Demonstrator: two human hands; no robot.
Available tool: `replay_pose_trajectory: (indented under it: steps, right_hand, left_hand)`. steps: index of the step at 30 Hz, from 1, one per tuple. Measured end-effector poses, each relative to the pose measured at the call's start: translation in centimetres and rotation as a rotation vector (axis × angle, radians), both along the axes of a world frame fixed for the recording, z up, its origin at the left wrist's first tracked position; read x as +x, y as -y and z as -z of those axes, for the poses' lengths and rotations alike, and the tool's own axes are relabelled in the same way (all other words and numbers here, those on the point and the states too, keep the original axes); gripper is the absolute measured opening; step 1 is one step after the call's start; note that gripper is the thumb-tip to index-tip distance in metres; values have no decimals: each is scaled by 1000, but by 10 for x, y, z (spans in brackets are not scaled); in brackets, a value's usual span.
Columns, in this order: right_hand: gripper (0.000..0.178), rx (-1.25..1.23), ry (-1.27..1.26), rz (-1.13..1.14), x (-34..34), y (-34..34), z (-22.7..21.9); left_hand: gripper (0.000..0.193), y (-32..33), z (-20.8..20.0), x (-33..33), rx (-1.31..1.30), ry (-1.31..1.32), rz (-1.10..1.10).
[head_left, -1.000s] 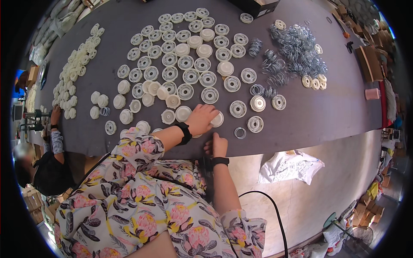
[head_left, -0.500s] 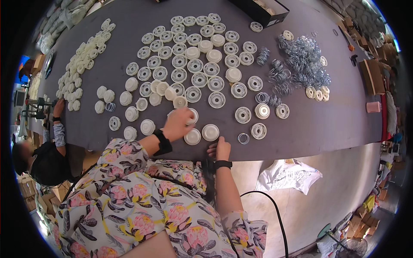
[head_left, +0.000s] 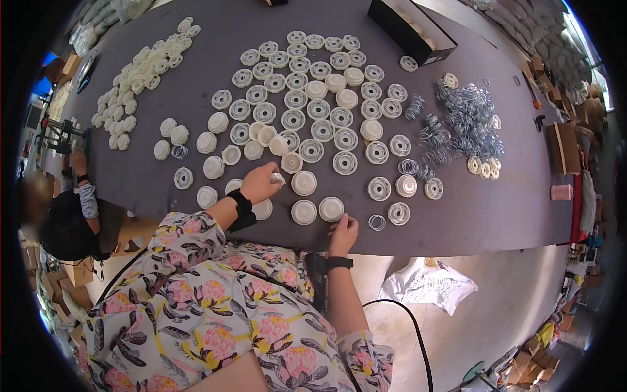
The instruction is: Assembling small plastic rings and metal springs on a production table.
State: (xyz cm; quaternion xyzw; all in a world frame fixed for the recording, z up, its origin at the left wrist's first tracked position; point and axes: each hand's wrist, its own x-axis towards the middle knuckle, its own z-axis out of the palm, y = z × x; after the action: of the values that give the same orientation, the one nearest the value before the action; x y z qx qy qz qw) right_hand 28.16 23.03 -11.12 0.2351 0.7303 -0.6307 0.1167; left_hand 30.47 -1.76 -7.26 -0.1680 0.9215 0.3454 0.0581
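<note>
My left hand [head_left: 261,183] is closed, its fingertips pinching a small whitish plastic piece [head_left: 277,178] whose shape is mostly hidden. Just right of it lies a round white plastic cap [head_left: 304,183]. Two more caps sit nearer the table edge, one left [head_left: 304,212] and one right [head_left: 331,209]. By the right one rests my right hand [head_left: 343,234], fingers loosely bent and apart, with nothing visible in them. Partly behind my left wrist shows another white disc [head_left: 262,210]. Small cream discs [head_left: 266,136] lie in a loose group beyond my left hand.
Rows of white ringed discs [head_left: 321,130] cover the middle of the grey table [head_left: 457,222]. Metal springs [head_left: 467,111] are heaped at right, with a loose spring [head_left: 377,223] near the edge. Cream rings [head_left: 153,65] pile up at left, where another person's hand [head_left: 79,160] works. A black box [head_left: 411,29] stands far back.
My left hand has drawn back leftward from the white cap, with the small piece in its fingers. My right hand stays by the right cap. The whole view has shifted a little.
</note>
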Motion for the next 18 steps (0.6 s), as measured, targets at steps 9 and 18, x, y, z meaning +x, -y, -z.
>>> replay_pose_trajectory:
  steps: [9,18]
  right_hand:
    - [30,58,-57,-280,-27,12,-11]
    - [29,-106,239,-230,-51,-23,-8]
  left_hand:
    - [31,9,-19,-36,916,38,-358]
    - [45,-14,-10,-103,-62,-302,150]
